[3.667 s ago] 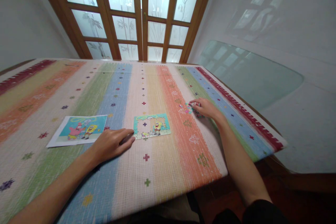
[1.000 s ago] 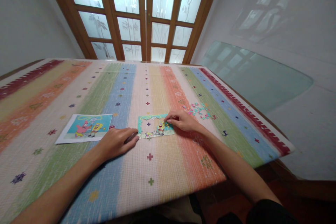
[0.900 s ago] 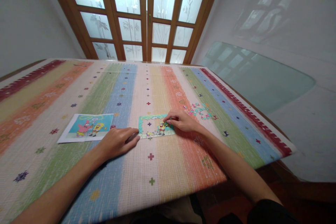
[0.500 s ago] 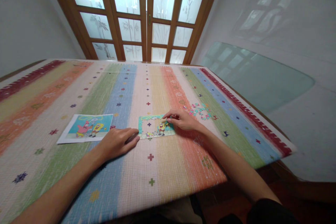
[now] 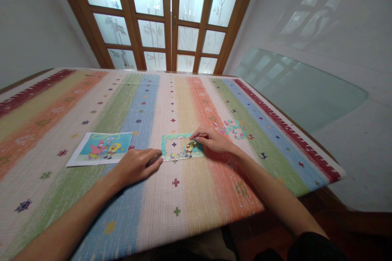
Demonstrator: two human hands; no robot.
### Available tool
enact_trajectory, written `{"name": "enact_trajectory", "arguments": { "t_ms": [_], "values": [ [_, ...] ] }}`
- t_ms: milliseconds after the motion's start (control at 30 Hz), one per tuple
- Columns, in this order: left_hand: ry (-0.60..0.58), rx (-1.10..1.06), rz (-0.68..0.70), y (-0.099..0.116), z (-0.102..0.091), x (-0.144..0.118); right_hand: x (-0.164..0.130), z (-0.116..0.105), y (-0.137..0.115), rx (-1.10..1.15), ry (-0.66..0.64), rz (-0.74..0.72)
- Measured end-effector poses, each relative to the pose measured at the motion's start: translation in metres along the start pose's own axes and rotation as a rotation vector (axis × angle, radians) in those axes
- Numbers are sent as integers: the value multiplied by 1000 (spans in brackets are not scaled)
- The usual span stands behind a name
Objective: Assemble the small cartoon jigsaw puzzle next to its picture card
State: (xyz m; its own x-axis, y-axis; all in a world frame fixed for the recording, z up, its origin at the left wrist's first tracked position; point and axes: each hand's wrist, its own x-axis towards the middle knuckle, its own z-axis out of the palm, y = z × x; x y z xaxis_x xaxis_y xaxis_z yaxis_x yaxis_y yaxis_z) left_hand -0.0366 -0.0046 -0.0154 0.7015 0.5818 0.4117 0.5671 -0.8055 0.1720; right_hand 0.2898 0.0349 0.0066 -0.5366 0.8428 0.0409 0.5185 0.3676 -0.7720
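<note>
**Fingertips on the puzzle's right edge**

The half-built puzzle (image 5: 181, 147) lies flat on the striped worktop (image 5: 196, 195), its frame done and a hole in the middle. The right hand (image 5: 212, 140) curls over its right side, fingertips pinched down on a spot there; whether a piece sits under them I cannot tell. The left hand (image 5: 137, 165) lies flat and open, fingertips at the puzzle's left edge. Thin card, light, easily nudged apart: press from above, lift by edges. Beyond the right hand, loose pieces (image 5: 234, 127); beyond the left, a reference picture (image 5: 101, 149).
</note>
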Motion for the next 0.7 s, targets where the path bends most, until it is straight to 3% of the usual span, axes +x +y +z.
{"name": "enact_trajectory", "arguments": {
  "t_ms": [300,700],
  "values": [
    [38,21,27,0,1,0,2,9,5,203,16,91],
    [19,1,16,-2,2,-2,1,15,5,208,64,45]
  ]
}}
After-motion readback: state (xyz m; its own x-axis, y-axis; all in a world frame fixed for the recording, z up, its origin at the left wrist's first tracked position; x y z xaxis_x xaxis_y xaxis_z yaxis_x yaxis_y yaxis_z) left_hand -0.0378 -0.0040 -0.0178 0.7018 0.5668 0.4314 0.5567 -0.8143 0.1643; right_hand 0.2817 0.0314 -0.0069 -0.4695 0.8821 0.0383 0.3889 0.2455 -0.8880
